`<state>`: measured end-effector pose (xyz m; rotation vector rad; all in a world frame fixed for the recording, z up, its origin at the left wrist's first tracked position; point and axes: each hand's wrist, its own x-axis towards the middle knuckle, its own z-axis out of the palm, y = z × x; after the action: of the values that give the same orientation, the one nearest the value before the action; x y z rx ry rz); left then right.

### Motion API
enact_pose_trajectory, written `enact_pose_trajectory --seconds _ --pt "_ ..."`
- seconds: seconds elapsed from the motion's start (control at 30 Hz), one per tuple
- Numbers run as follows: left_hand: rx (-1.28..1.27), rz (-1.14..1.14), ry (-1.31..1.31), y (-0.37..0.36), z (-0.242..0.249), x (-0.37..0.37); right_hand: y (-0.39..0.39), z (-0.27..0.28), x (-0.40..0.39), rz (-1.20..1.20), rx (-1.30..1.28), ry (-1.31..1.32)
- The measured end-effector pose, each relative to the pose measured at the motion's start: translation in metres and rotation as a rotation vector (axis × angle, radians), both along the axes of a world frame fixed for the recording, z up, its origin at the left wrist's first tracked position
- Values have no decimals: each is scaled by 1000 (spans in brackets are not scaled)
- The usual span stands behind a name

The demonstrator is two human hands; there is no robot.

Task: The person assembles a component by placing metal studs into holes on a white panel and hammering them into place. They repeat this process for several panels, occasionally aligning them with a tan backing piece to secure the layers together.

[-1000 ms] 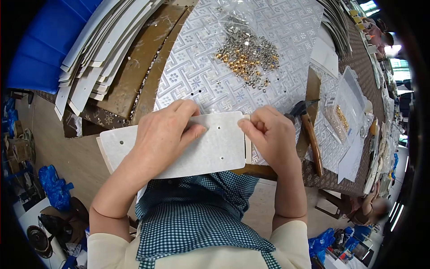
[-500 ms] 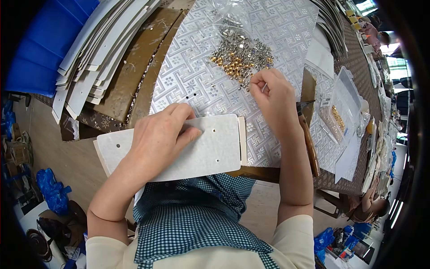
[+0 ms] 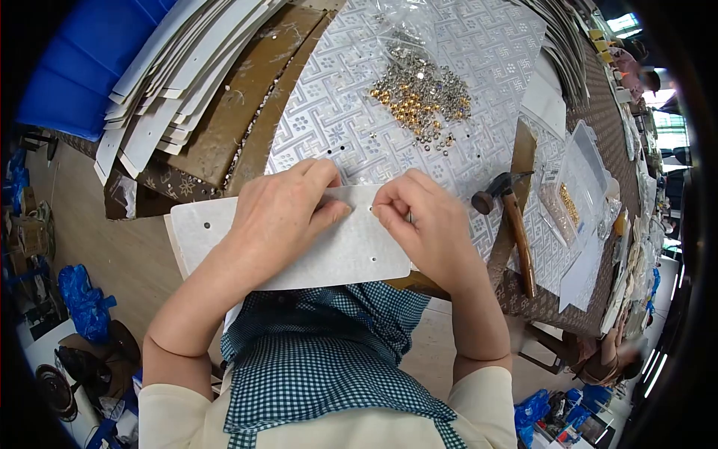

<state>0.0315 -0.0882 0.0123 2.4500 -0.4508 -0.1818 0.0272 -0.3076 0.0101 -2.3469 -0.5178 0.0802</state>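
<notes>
A white rectangular panel (image 3: pixel 321 258) with small punched holes lies at the table's near edge, another pale layer showing under its left end. My left hand (image 3: pixel 280 206) grips the panel, thumb on top and fingers over the far edge. At the panel's right end, my right hand (image 3: pixel 422 221) pinches thumb and forefinger together right beside a hole. Whatever is between those fingertips is too small or hidden to name. Beyond my hands lies a heap of small silver and gold metal fittings (image 3: pixel 422 93), spilling from a clear plastic bag (image 3: pixel 407 26).
A hammer (image 3: pixel 516 232) with a wooden handle lies to the right. Past it stands a clear plastic box (image 3: pixel 587 179) near gold fittings (image 3: pixel 568 203). Stacked white panels (image 3: pixel 176 82) and a blue bin (image 3: pixel 78 63) are at the left. Other people sit farther right.
My right hand has come from the heap of fittings back to the panel's hole, fingertips pinched. My left hand keeps its grip. The view has shifted slightly, uncovering the hammer's head.
</notes>
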Motion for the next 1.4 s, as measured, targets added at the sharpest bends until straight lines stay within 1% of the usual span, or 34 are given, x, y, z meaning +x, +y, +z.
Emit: enact_pose_trajectory --seconds 0.2,0.3,0.37,0.43,0.5,0.6,0.63,0.73,0.83,0.87,0.97,1.0,1.07,1.1,1.13,1.23,1.33,1.4 --pt "7 11 26 0 0 0 2 -3 -1 -14 -7 -5" --pt "8 4 46 0 2 0 8 -1 -6 -108 -25 -32" --pt "8 5 36 1 2 1 3 -3 -11 -190 2 -202" --pt "-15 2 1 1 -2 0 -21 -7 -18 -299 37 -328" --pt "-15 17 35 -1 1 0 -58 12 -24 -425 -80 -337" --pt "-11 41 53 -1 2 0 -116 25 -35 -554 -356 -211" --pt "-16 38 55 -2 2 0 -135 21 -39 -534 -406 -188" --pt "-19 30 56 0 2 1 -157 16 -40 -559 -360 -1" --pt "-23 18 43 2 -2 0 -172 8 -38 -565 -263 118" --pt "-20 16 36 1 -2 0 -173 5 -37 -570 -267 106" --pt "-15 4 31 4 1 0 -158 -1 -46 -542 -323 -104" --pt "-23 4 27 5 0 0 -148 0 -49 -495 -238 -229" --pt "-33 1 42 2 -1 0 -120 20 -62 -591 22 -50" --pt "-29 -5 59 2 2 1 -110 22 -68 -590 261 -33" --pt "-20 -16 74 3 4 1 -99 29 -74 -532 216 -153" --pt "-25 -38 108 5 5 2 -66 56 -83 -437 257 -412" --pt "2 -44 109 5 5 3 -38 52 -83 -425 348 -431" --pt "-19 -36 97 6 3 3 -35 34 -80 -311 20 -317"
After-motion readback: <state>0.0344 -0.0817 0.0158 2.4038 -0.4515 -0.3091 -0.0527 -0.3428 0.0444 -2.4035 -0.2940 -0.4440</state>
